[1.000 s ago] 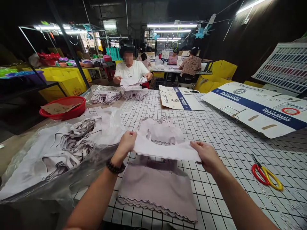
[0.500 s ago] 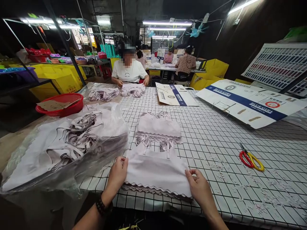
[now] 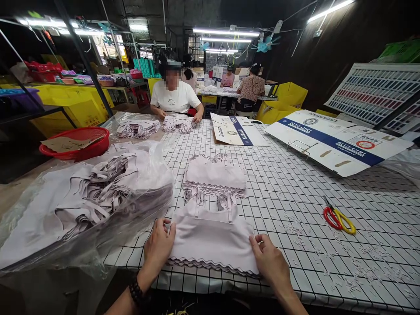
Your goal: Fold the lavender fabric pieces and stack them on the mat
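Observation:
A stack of pale lilac garments (image 3: pixel 213 238) with scalloped hems lies at the near edge of the grid-patterned table (image 3: pixel 295 183). My left hand (image 3: pixel 159 246) rests against the stack's left side, fingers curled on the cloth edge. My right hand (image 3: pixel 269 261) presses on the stack's lower right corner, fingers bent over the fabric. A second stack of the same garments (image 3: pixel 215 175) lies just beyond it. A clear plastic bag of more lilac pieces (image 3: pixel 85 197) sits to my left.
Red and yellow scissors (image 3: pixel 339 217) lie to the right. Flat printed cartons (image 3: pixel 334 142) cover the far right, another (image 3: pixel 234 130) lies mid-table. A red basket (image 3: pixel 77 142) stands far left. A person in white (image 3: pixel 173 98) handles garments opposite; others sit farther back.
The lilac piece I held up has been laid on the near stack. Both hands moved down and toward me and now sit at the stack's two sides.

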A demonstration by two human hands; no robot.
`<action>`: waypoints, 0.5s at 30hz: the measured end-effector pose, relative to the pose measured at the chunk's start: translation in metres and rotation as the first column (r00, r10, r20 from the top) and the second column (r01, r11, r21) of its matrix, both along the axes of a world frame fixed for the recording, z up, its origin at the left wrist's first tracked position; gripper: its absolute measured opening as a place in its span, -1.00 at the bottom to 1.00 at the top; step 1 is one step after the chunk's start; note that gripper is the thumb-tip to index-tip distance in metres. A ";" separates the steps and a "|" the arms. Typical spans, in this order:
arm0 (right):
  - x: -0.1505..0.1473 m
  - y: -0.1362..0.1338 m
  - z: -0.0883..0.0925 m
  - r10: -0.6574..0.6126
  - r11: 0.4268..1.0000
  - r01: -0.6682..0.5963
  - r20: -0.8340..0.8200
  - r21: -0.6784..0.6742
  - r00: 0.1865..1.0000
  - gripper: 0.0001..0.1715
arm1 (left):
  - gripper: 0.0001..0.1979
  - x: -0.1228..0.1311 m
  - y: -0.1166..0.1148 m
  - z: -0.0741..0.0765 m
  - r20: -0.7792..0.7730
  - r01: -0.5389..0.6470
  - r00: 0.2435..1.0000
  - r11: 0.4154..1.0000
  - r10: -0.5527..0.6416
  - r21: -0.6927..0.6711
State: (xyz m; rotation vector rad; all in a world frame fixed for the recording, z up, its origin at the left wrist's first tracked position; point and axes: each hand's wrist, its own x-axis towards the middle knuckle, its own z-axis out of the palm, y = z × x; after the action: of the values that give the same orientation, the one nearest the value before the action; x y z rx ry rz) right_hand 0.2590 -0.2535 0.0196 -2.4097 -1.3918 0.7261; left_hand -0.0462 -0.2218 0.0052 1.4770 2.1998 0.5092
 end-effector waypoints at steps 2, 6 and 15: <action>0.002 0.001 0.002 -0.029 1.000 0.029 0.008 0.004 1.000 -0.63 | -0.53 -0.002 0.002 0.000 0.050 0.004 0.999 1.000 -0.005 0.024; 0.008 0.007 0.004 -0.066 0.998 0.066 -0.115 -0.004 0.991 -0.41 | -0.37 -0.008 0.008 0.006 0.183 0.114 0.978 0.990 -0.098 -0.082; 0.009 0.023 0.003 -0.048 0.989 0.033 -0.101 -0.142 0.994 -0.34 | -0.50 -0.015 0.034 0.001 0.142 0.212 0.972 0.959 -0.187 -0.187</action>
State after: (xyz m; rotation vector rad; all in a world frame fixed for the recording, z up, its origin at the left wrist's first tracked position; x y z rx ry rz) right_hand 0.2677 -0.2302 0.0227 -2.4575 -1.2876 0.9539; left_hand -0.0615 -0.1882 0.0059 1.4960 1.9191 0.2920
